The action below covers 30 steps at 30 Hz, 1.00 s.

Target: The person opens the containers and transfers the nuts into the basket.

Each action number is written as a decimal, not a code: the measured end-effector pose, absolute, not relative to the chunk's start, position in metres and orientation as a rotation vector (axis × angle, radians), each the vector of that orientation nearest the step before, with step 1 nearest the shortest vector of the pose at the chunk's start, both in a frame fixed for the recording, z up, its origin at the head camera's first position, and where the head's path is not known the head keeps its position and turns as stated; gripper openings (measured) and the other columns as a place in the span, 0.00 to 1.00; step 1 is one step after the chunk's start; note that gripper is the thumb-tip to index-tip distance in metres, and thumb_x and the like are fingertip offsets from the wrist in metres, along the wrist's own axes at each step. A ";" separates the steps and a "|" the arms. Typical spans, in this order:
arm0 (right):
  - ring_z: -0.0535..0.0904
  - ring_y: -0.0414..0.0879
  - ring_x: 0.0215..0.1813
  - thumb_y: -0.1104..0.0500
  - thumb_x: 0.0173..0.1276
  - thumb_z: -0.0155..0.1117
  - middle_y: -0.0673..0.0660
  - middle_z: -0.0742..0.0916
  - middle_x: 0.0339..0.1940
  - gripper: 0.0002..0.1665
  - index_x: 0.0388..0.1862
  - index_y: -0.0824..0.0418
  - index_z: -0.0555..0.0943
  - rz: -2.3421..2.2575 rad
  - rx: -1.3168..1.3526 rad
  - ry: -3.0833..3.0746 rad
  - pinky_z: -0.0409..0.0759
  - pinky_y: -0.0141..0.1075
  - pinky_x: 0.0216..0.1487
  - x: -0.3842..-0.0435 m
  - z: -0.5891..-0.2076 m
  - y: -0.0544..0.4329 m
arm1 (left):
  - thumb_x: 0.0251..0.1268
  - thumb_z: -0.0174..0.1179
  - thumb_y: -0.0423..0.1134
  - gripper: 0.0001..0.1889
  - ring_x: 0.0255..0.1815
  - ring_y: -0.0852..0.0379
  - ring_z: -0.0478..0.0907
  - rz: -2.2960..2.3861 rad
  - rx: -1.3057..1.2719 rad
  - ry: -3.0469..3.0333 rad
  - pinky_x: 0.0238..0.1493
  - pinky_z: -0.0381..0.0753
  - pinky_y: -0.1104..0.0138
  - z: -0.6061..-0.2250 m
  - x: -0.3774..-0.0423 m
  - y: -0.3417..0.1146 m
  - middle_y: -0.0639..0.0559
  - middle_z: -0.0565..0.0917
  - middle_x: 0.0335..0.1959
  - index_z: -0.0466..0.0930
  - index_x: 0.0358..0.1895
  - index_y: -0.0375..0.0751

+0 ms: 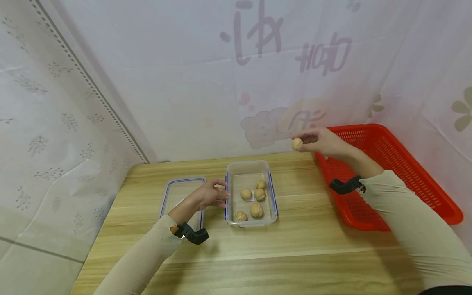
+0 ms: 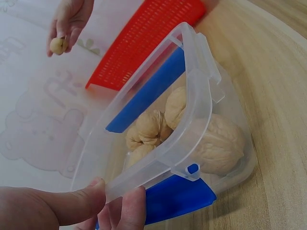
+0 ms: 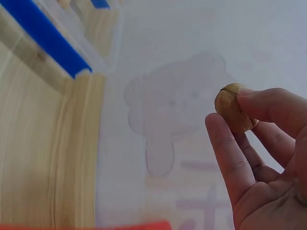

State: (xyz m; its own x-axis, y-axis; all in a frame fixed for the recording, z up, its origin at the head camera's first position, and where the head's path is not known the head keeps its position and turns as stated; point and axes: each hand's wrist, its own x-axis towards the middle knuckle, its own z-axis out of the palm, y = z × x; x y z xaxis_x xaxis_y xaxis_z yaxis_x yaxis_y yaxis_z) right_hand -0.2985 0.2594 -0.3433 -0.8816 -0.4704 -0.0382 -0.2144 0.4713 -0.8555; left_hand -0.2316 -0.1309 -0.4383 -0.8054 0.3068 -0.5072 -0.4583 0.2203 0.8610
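My right hand (image 1: pixel 324 142) pinches a walnut (image 1: pixel 296 144) between thumb and fingertips, in the air beside the red basket. In the right wrist view the same walnut (image 3: pixel 235 108) shows its pale brown shell. My left hand (image 1: pixel 210 194) is at the left side of a clear plastic box (image 1: pixel 248 167) with blue clips. The left wrist view shows the left thumb (image 2: pixel 91 199) at the rim and fingers beside the blue clip, holding the wall. Several walnuts (image 1: pixel 257 210) lie on the box's floor.
A clear lid (image 1: pixel 169 205) with a blue seal lies on the wooden table (image 1: pixel 295 254), left of the box and partly behind the left arm. The red perforated basket (image 1: pixel 416 164) stands at the right. A printed curtain (image 1: pixel 184 102) hangs behind the table.
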 end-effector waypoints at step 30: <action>0.72 0.64 0.65 0.42 0.73 0.65 0.74 0.75 0.68 0.41 0.72 0.70 0.70 -1.174 -0.112 2.716 0.75 0.57 0.65 -0.315 -0.406 0.378 | 0.73 0.55 0.22 0.25 0.38 0.54 0.79 1.649 -0.128 1.889 0.41 0.91 0.65 -0.440 -0.232 -0.134 0.40 0.75 0.47 0.59 0.69 0.27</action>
State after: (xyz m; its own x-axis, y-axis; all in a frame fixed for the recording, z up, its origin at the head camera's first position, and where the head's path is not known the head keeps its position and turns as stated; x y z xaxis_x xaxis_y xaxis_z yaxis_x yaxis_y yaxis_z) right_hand -0.3153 0.3780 -0.4059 -0.9810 -0.1397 -0.1348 0.0024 0.6855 -0.7281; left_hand -0.2321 -0.1342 -0.4399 -0.8028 0.3182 -0.5043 -0.4568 0.2155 0.8631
